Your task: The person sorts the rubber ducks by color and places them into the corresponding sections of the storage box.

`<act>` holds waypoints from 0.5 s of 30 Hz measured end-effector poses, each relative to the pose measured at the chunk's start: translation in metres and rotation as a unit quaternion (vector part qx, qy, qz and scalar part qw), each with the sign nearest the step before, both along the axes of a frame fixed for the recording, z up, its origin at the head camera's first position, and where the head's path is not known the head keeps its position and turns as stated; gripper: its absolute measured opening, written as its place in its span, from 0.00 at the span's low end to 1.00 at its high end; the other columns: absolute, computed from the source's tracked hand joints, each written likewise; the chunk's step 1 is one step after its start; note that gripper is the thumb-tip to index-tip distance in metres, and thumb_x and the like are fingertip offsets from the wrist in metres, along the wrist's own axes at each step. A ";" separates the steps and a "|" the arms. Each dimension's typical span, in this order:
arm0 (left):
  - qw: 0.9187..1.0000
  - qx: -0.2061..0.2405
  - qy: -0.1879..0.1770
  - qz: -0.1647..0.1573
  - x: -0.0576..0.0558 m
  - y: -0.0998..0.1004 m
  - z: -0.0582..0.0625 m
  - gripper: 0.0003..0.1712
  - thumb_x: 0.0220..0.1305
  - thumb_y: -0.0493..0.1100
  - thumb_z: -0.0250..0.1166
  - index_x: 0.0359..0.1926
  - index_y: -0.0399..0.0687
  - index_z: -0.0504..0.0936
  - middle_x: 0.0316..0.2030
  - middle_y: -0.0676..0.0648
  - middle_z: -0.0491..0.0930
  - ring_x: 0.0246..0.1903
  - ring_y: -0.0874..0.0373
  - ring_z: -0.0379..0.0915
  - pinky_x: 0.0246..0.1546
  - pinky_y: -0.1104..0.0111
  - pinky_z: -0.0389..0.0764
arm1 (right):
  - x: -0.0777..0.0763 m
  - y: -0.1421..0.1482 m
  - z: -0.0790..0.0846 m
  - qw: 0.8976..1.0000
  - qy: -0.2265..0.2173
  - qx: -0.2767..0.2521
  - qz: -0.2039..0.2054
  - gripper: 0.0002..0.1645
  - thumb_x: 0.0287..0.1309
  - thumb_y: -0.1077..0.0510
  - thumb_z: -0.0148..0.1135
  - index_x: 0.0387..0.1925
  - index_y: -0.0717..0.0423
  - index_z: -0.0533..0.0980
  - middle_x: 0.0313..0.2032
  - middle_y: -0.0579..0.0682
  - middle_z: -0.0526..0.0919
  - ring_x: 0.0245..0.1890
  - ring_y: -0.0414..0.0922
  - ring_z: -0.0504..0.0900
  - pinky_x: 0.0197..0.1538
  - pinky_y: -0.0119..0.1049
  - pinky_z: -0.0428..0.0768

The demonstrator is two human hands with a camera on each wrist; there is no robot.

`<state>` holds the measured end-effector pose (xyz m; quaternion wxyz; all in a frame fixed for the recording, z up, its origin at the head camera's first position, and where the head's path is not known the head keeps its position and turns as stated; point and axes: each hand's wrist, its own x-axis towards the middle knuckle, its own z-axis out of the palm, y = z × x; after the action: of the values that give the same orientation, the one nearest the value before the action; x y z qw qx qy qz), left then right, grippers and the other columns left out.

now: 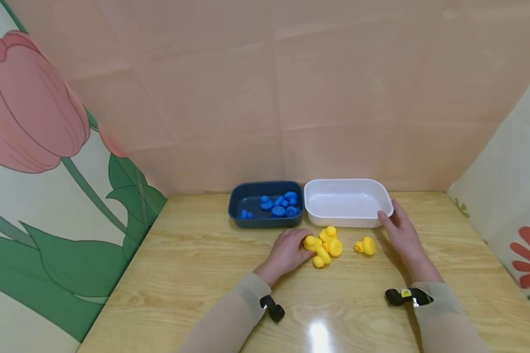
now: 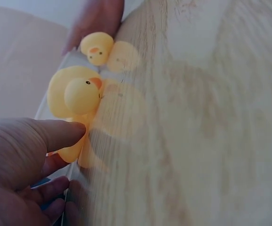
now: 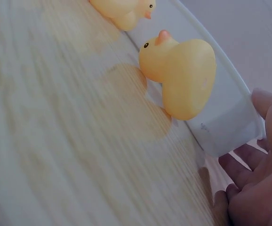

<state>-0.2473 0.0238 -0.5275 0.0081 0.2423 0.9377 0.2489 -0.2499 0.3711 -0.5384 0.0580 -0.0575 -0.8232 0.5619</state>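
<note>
My left hand (image 1: 287, 252) is at a cluster of several yellow rubber ducks (image 1: 334, 247) on the table. Its thumb and index finger pinch the leftmost duck (image 1: 311, 242), which they partly cover in the left wrist view. To the right, a single yellow duck (image 1: 368, 246) lies tipped over in front of the white tray (image 1: 342, 222). My right hand (image 1: 404, 238) grips that tray's front right corner, thumb over the rim and fingers around the outside, as the right wrist view shows too.
A dark blue tray (image 1: 265, 223) stands against the white tray's left side, with several blue rubber ducks (image 1: 278, 211) in it. Both trays stand near the back edge of the wooden table (image 1: 181, 274), before a pinkish covered wall (image 1: 229, 98). Flower-painted panels flank the table.
</note>
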 end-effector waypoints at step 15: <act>1.000 0.020 0.018 0.001 -0.001 -0.004 0.002 0.26 0.69 0.52 0.80 0.64 0.54 0.86 0.62 0.55 0.86 0.60 0.55 0.74 0.65 0.62 0.77 | 0.001 -0.002 0.004 1.000 -0.009 0.001 0.005 0.58 0.81 0.27 0.50 0.90 0.45 0.32 0.88 0.62 0.40 0.85 0.70 0.43 0.81 0.71 0.47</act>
<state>-0.2484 0.0193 -0.5256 -0.0134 0.2459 0.9328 0.2631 -0.2489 0.3696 -0.5349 0.0482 -0.0581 -0.8246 0.5606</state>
